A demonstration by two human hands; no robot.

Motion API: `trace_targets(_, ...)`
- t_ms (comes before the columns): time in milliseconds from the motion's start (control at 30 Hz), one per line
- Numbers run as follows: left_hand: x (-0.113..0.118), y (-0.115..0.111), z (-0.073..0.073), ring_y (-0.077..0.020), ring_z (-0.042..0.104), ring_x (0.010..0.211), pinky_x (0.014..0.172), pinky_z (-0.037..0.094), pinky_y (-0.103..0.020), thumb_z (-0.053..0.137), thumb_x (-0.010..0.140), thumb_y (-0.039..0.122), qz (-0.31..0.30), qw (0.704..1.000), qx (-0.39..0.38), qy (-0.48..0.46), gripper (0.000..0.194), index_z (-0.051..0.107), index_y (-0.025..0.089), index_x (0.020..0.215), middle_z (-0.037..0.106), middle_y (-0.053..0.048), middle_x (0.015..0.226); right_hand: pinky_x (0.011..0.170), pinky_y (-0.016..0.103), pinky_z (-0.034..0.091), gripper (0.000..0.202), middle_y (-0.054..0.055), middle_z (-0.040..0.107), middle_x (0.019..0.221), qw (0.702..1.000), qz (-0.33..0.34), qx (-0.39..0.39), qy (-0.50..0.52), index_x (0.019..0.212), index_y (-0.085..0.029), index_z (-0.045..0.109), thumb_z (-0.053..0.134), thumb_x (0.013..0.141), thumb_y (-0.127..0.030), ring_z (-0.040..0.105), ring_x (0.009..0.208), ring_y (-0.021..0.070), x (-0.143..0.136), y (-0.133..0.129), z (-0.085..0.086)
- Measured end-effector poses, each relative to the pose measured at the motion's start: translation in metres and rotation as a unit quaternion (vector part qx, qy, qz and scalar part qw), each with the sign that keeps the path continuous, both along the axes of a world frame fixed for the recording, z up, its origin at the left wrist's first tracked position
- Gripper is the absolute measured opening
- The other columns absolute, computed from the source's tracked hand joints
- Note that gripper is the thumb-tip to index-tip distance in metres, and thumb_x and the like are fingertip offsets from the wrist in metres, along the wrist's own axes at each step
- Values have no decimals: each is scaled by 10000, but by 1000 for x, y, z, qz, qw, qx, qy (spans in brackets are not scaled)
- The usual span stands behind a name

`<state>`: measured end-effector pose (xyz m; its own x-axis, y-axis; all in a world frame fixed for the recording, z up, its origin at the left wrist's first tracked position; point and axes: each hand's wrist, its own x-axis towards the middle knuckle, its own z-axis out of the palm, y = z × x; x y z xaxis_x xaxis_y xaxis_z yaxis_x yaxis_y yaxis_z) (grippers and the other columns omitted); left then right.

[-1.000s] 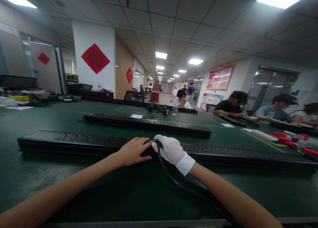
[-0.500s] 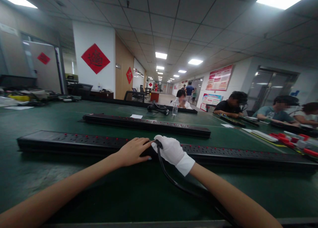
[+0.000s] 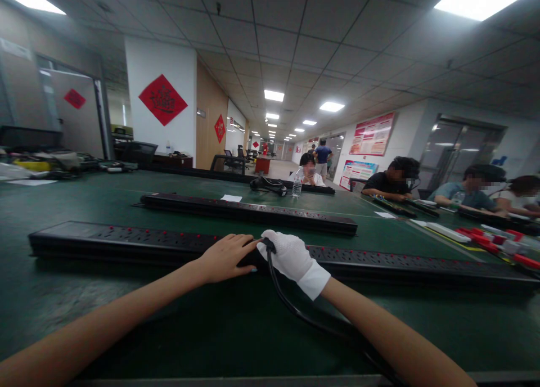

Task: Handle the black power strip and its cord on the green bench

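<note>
A long black power strip (image 3: pixel 139 242) with red dots along its top lies across the green table in front of me. My bare left hand (image 3: pixel 230 257) rests on its middle, fingers over the top and thumb stretched along the near side. Just right of it, my right hand (image 3: pixel 289 257) in a white glove grips a black plug (image 3: pixel 268 244) against the strip. From the plug a thick black cable (image 3: pixel 291 305) runs down under my right forearm. The plug's front end and the outlet beneath it are hidden by my fingers.
Behind lies a second power strip (image 3: pixel 248 210), with a white paper (image 3: pixel 231 198), a coiled black cable (image 3: pixel 268 185) and a water bottle (image 3: pixel 297 183) farther back. Red and white parts (image 3: pixel 493 238) lie at the right. Several people sit around the table's far and right sides.
Both hands and the plug stay in place on the strip. Only the view has shifted very slightly, and people in the background have moved a little.
</note>
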<state>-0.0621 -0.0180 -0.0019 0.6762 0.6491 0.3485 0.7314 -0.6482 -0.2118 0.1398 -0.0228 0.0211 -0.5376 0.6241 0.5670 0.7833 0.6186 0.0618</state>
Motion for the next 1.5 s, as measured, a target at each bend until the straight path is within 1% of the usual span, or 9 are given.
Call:
trace_targets(333,1,-1,1,-262,449,1079,858,361,-377,411,796,529,3,1000,2,2,586,314,208,1277,440,-112,1242,658,221,378,343,42,619,864,1000,-8,1,1,1058,-232,515,328,869,-450,580,771,141,-1,1,-1)
trace_targets(633,0,0,-1,-262,440,1091,875,348,-382,410,798,527,-2,1000,9,-2,576,324,208,1270,438,-110,1247,664,223,381,340,42,619,869,1000,-21,-4,-2,1059,-228,514,327,872,-443,578,777,141,-2,-2,0)
trace_targets(967,0,0,0,-261,441,1094,866,357,-379,413,798,527,-7,1000,6,-6,577,319,209,1271,443,-112,1242,668,218,385,343,46,616,883,1000,-3,-9,1,1074,-221,500,321,877,-438,579,781,134,0,-3,1)
trace_targets(1300,1,-1,1,-263,451,1078,861,360,-380,414,798,523,-3,1000,8,0,570,331,204,1263,446,-114,1233,657,220,384,351,45,617,870,1000,-9,-4,-1,1065,-223,508,320,874,-450,579,770,140,0,-1,0)
trace_targets(1500,1,-1,0,-261,446,1082,865,356,-372,404,805,518,-3,1000,9,5,556,338,199,1255,445,-114,1234,663,217,372,349,44,615,862,1000,2,1,-8,1075,-223,500,301,887,-439,573,764,132,1,-2,1)
